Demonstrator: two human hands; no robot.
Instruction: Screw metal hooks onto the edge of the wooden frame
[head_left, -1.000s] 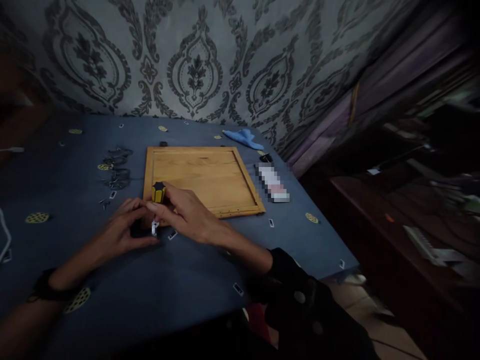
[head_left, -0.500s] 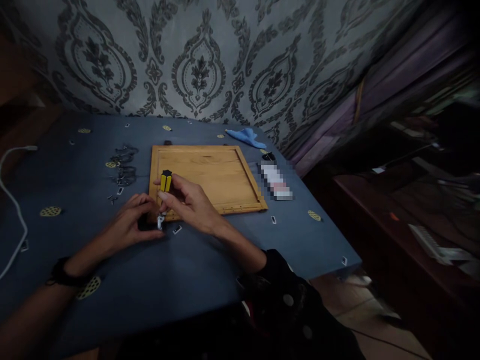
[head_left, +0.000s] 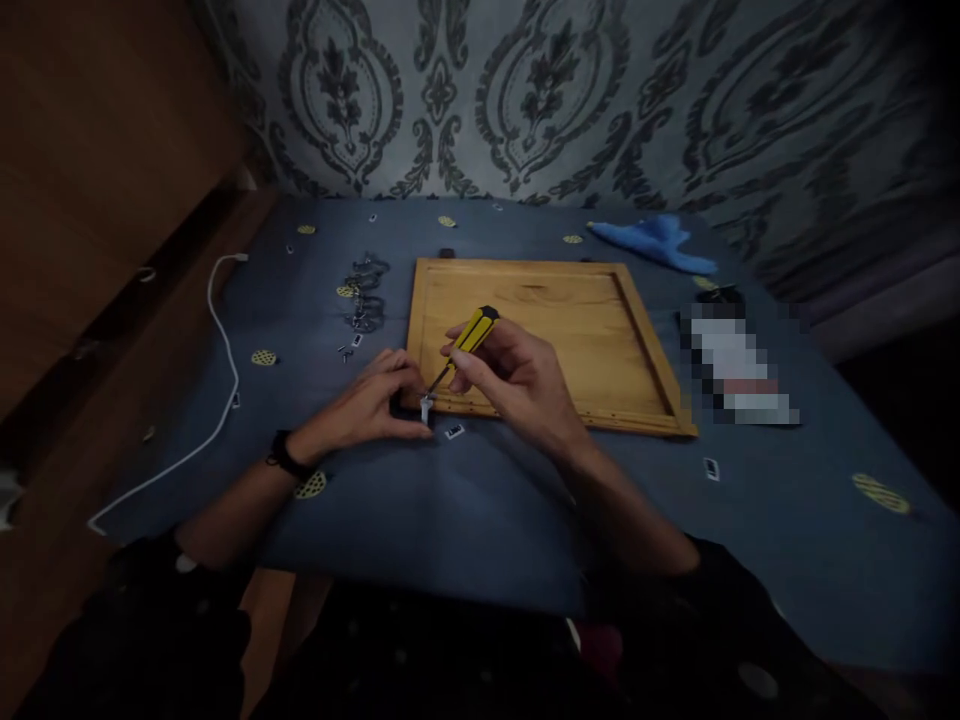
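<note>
My right hand (head_left: 517, 385) is closed round a yellow and black screwdriver (head_left: 469, 337), tilted with its tip down at a small metal bracket (head_left: 426, 406). My left hand (head_left: 371, 405) pinches that bracket against the near left corner of a wooden frame panel (head_left: 547, 340) lying flat on the blue-covered table (head_left: 465, 520). The bracket is small and partly hidden by my fingers.
A pile of metal hooks and fittings (head_left: 364, 300) lies left of the panel. A white cable (head_left: 217, 390) runs along the table's left side. A blue cloth (head_left: 652, 240) sits at the back right, a blurred box (head_left: 739, 370) right of the panel. Small labels and yellow discs are scattered about.
The view has swung left, so the table sits further right. The screwdriver has gone from upright to tilted, tip at the bracket. Both hands stay at the panel's corner.
</note>
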